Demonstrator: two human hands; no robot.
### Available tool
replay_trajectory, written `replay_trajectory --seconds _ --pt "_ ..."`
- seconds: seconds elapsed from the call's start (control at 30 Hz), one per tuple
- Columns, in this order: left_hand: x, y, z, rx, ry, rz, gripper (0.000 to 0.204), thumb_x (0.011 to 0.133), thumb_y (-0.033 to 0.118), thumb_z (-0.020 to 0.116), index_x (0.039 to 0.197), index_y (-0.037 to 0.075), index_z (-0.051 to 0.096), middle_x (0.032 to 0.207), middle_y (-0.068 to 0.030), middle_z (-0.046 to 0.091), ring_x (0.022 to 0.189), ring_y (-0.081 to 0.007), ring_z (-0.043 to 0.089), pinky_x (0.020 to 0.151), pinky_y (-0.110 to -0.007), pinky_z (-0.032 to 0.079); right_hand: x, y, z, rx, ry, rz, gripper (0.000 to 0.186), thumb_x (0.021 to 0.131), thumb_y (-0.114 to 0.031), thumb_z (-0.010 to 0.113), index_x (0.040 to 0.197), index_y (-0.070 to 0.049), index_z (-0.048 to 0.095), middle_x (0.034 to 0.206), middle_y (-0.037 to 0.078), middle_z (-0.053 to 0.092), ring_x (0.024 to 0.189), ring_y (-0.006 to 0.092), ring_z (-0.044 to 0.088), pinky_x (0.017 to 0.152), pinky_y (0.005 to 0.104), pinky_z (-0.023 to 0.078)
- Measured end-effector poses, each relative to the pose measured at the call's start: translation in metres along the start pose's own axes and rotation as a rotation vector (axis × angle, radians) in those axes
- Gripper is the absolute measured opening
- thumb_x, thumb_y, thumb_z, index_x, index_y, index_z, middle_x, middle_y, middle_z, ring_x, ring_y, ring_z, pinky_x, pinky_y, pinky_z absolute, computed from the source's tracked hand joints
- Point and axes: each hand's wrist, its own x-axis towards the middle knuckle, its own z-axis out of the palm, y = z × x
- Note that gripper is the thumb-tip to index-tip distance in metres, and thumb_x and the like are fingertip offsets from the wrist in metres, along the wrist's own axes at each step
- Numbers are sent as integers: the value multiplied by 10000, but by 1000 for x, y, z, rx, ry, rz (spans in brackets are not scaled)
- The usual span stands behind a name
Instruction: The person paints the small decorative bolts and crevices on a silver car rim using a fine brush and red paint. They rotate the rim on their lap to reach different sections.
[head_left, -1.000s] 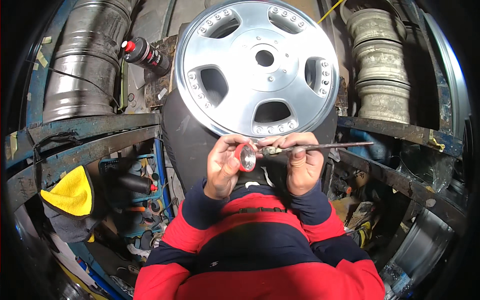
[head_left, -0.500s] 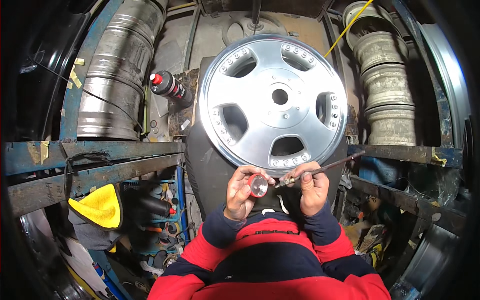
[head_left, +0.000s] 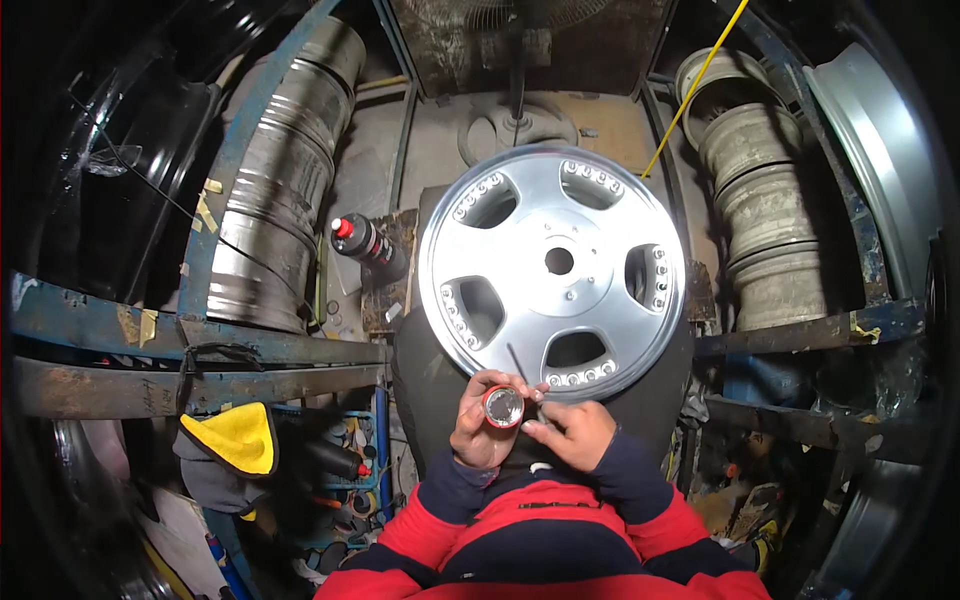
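My left hand (head_left: 484, 420) is closed around a small round red-rimmed cap (head_left: 503, 406), its silvery, glassy-looking inside facing up. A thin brush (head_left: 517, 365) with a dark handle slants up and away from where both hands' fingertips meet. My right hand (head_left: 575, 435) is curled beside the cap, fingers pinched at the brush's near end, which the fingers hide. Just beyond my hands, a silver five-spoke wheel rim (head_left: 535, 300) lies face up across my lap, with bolts along its window edges. My fingertips are at its near edge.
A dark bottle (head_left: 372, 248) with a red cap stands left of the rim. Stacked metal barrels (head_left: 275, 210) and more wheel barrels (head_left: 770, 210) line both sides. A yellow-and-grey cloth (head_left: 235, 440) hangs from the left frame. A yellow hose (head_left: 690, 95) runs down at the far right.
The brush has swung from pointing right to pointing away from me. My right hand has turned over and moved slightly left and nearer. My view has shifted, so the rim appears lower.
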Motion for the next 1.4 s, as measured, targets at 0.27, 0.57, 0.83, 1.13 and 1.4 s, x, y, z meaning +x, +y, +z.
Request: replay_trajectory --seconds 0.27,0.57,0.83,1.13,1.4 --pt "7 13 3 55 79 119 468 845 397 580 1133 37 500 1007 -162 595 1002 -283 570 1024 -511 365 -5 6 5 163 67 2 355 913 -386 582 844 -43 643 650 172 602 623 352 615 580 420 474" --pt "1 18 -4 65 138 104 483 846 426 580 1131 42 513 986 -147 603 982 -291 577 989 -501 390 -13 24 -9 135 120 127 302 895 -312 611 852 -16 654 618 154 601 575 296 620 555 365 460" --pt "-9 19 -25 -48 152 -17 480 855 438 560 1118 37 541 964 -150 598 964 -289 572 968 -501 412 -15 31 -5 114 93 143 284 895 -290 608 878 -11 655 620 162 600 573 299 620 551 366 457" --pt "-24 30 -66 -401 235 -82 476 893 451 565 1150 51 528 944 -137 556 943 -275 586 969 -472 426 39 35 -16 115 309 -51 195 884 -127 529 988 -20 654 812 186 654 755 351 638 715 403 497" --pt "-24 32 -82 -584 100 -62 462 918 456 553 1170 75 488 997 -133 531 1010 -290 600 1012 -491 411 259 51 -41 -458 264 -401 495 812 -115 551 1290 -31 457 1228 199 543 1220 350 454 1001 434 354"
